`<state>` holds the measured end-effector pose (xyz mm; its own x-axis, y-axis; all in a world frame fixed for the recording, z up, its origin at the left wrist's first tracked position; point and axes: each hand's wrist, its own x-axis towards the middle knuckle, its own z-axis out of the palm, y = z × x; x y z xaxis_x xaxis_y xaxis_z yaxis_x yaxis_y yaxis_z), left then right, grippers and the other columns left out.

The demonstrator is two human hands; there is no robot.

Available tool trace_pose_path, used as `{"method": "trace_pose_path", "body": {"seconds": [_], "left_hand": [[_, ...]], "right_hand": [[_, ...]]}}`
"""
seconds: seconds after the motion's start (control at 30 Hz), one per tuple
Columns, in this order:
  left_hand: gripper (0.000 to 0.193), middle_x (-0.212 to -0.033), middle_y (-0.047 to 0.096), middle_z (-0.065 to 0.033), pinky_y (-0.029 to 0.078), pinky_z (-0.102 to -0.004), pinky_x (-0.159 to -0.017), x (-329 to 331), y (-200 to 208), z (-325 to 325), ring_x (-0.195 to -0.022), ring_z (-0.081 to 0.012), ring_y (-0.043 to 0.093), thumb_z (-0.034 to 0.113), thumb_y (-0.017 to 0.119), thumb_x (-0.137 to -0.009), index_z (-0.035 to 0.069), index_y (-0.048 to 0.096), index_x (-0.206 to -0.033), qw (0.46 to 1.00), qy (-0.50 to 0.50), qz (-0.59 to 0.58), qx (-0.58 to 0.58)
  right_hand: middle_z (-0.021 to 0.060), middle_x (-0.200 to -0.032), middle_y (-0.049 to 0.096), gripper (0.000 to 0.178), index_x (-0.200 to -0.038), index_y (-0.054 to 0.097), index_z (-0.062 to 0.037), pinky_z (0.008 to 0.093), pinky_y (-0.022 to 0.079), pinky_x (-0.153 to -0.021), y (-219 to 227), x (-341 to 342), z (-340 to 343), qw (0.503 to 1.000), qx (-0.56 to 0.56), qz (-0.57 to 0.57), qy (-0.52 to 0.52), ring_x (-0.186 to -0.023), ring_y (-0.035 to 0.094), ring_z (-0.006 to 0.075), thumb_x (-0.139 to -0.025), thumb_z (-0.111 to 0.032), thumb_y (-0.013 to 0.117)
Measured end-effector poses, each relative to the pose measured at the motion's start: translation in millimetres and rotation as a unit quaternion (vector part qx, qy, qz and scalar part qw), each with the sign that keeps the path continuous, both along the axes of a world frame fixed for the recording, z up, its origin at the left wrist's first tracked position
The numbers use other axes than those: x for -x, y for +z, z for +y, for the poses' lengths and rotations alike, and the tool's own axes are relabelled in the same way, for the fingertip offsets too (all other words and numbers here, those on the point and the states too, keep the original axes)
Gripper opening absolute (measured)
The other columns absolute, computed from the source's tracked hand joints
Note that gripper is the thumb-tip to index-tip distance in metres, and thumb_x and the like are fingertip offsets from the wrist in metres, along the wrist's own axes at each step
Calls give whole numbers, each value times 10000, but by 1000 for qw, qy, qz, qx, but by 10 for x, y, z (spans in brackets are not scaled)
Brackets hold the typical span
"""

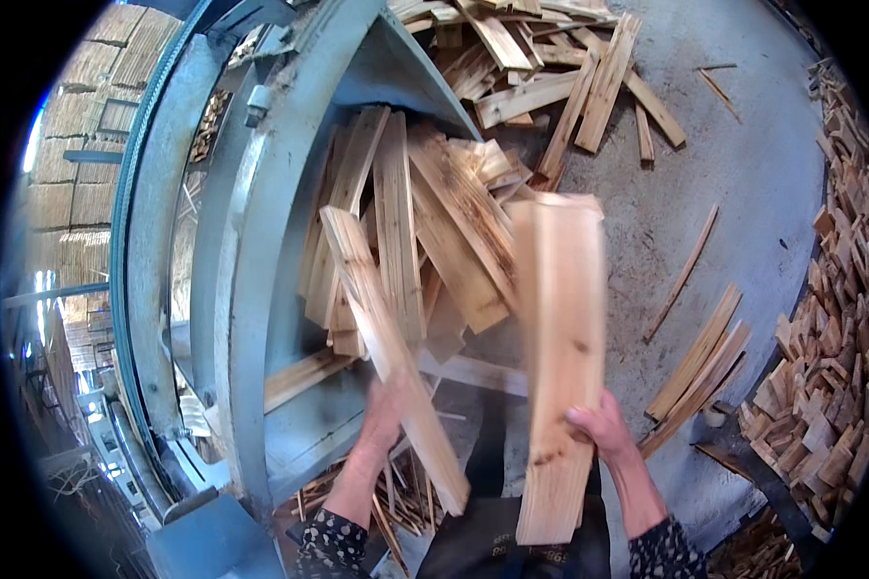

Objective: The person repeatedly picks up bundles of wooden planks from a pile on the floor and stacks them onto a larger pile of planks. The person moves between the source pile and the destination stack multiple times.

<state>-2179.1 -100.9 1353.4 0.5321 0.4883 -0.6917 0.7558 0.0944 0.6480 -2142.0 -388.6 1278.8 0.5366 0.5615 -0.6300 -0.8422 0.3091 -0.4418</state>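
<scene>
Wooden boards (pixel 565 338) are filling both your hands above your dark-clad lap, beside a blue-grey metal frame (pixel 251 241). Judging by how things are lying, the handling is only partly done: a narrow board (pixel 385 328) and a broad board (pixel 560 289) are being held clear of the floor (pixel 647 222), while a loose heap (pixel 396 222) is resting, tilted and crossing, against the inner side of the frame. More planks (pixel 608 82) are sprawling across the floor beyond, and a few long strips (pixel 695 372) are lying apart on your right. Along the far right, a large bank of wood pieces (pixel 830 338) is rising; whether those are finished with, you cannot be told from this view.

Your left hand (pixel 384 410) is closing around the lower part of the narrow board, which is leaning away to the upper left; blur and the wood are hiding most of its fingers. Your right hand (pixel 605 427) is gripping the broad board's right edge, thumb pressing on its near face, fingers disappearing behind. Edges showing at its lower end are suggesting that more than one layer is riding there. Neither hand is standing empty.
</scene>
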Motion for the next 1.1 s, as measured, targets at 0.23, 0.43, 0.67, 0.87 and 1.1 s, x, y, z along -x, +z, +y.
{"method": "trace_pose_path", "body": {"seconds": [0.23,0.43,0.67,0.87,1.1], "left_hand": [[610,-1199,446,-168,368,-298,-889,-1184,-354,946,-1082,-190,440,358,537,-840,-11,319,-1274,980,-37,-119,-153],[577,-1192,439,-227,316,-386,-950,-1386,-963,1728,-1132,-315,408,324,582,-798,-55,405,-1195,911,-136,-63,-383],[644,-1236,373,-260,287,-426,-970,-1308,-1354,2548,-1140,-378,368,457,491,-814,-55,405,-1195,843,-154,66,-511],[682,-1212,436,-226,294,-353,-971,-1368,-1459,2755,-1139,-313,401,536,362,-845,-47,422,-1193,929,-189,86,-305],[573,-1179,466,-166,307,-328,-950,-853,-1616,2479,-1113,-221,415,448,373,-878,-41,426,-1173,957,-189,-36,-215]], "right_hand": [[59,-873,557,479,-1104,460,1,238,464,-639,-124,-1469,1879,960,-5,-246,136,-720,539,109,-710,-196,648],[180,-1270,394,620,-1279,330,-24,341,314,-992,-619,-1733,2440,798,249,-540,100,-1183,379,278,-748,-178,611],[203,-1199,468,626,-1211,409,23,353,384,-918,-1646,-1896,1362,884,330,-290,158,-1098,469,257,-778,-400,570],[149,-1122,515,562,-1190,427,1,314,409,-892,-1860,-2011,1349,991,57,-45,110,-982,530,185,-832,-425,506],[226,-1224,376,888,-1303,258,-1,419,284,-987,-1232,-1828,2044,948,96,-270,141,-1181,340,312,-676,-502,638]]}}
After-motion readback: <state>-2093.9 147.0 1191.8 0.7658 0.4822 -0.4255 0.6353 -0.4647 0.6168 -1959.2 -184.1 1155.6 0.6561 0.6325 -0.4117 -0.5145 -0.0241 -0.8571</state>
